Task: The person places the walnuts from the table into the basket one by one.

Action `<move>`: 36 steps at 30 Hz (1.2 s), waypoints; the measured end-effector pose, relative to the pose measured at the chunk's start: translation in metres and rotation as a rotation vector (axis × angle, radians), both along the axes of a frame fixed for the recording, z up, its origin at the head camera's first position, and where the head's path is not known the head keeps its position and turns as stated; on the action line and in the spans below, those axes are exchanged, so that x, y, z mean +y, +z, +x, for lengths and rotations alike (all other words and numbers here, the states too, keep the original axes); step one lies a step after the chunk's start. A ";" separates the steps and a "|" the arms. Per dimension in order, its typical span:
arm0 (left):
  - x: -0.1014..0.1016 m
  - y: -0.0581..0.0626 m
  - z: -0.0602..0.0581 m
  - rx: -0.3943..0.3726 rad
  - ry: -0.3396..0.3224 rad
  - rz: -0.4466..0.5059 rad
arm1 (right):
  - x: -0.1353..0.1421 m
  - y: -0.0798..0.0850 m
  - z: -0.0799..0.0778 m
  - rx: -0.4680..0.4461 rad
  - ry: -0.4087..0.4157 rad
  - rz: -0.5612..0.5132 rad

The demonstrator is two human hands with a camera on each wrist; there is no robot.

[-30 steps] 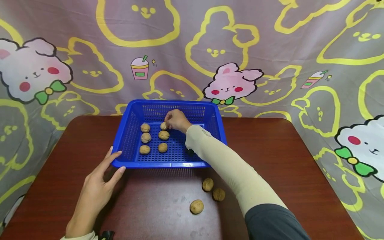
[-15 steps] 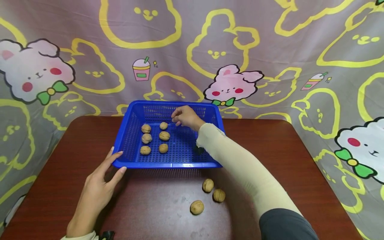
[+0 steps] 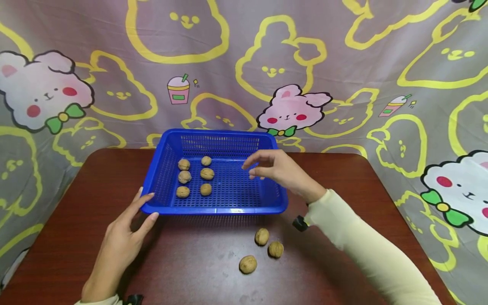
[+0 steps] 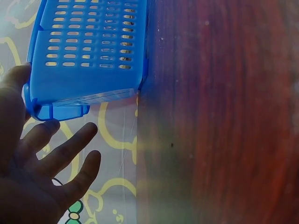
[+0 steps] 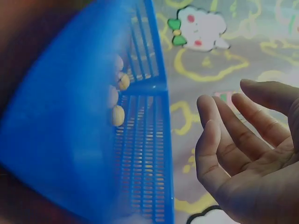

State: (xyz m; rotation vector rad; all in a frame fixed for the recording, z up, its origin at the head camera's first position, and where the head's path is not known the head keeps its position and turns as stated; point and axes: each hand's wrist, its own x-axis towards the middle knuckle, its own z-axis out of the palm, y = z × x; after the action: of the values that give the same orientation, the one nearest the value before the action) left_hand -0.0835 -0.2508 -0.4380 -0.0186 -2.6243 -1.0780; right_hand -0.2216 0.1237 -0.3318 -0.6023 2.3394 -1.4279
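Note:
A blue plastic basket (image 3: 217, 210) stands on the table with several walnuts (image 3: 207, 174) inside, set in two columns in its left half. At the basket's front left corner my left hand (image 3: 120, 243) holds the rim between thumb and index finger. The left wrist view shows its other fingers (image 4: 70, 149) spread away from the basket. My right hand (image 3: 282, 169) hovers over the basket's right side, holding nothing, fingers loosely bent and apart. In the right wrist view this hand (image 5: 247, 144) appears beside the basket wall (image 5: 145, 158).
Three walnuts, one of them a darker walnut (image 3: 275, 249), lie on the reddish-brown table (image 3: 343, 190) in front of the basket's right part. A patterned cloth (image 3: 221, 76) hangs right behind the basket.
My right hand has let go of the walnut at the back of the second column and moved right and toward me. My left hand has stayed at the basket corner.

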 end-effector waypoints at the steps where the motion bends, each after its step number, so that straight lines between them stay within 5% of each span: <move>1: 0.000 0.000 0.000 -0.001 -0.003 0.001 | 0.007 -0.002 0.012 0.005 -0.001 -0.005; 8: -0.001 0.000 -0.001 0.003 -0.002 0.012 | 0.047 -0.022 0.084 0.051 0.016 -0.086; 15: -0.001 0.002 -0.001 -0.014 0.000 0.013 | 0.072 -0.056 0.125 0.078 0.037 -0.138; 25: -0.001 0.002 -0.001 -0.015 0.006 0.013 | 0.082 -0.122 0.139 0.016 0.036 -0.227; 36: -0.001 0.002 -0.001 -0.027 -0.002 0.019 | 0.076 -0.134 0.144 0.156 0.003 -0.053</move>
State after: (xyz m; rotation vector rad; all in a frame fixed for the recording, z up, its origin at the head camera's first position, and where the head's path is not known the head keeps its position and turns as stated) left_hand -0.0847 -0.2516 -0.4356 -0.0019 -2.6384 -1.1112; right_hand -0.0776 0.1997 -0.4662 -0.7566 2.4235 -1.4951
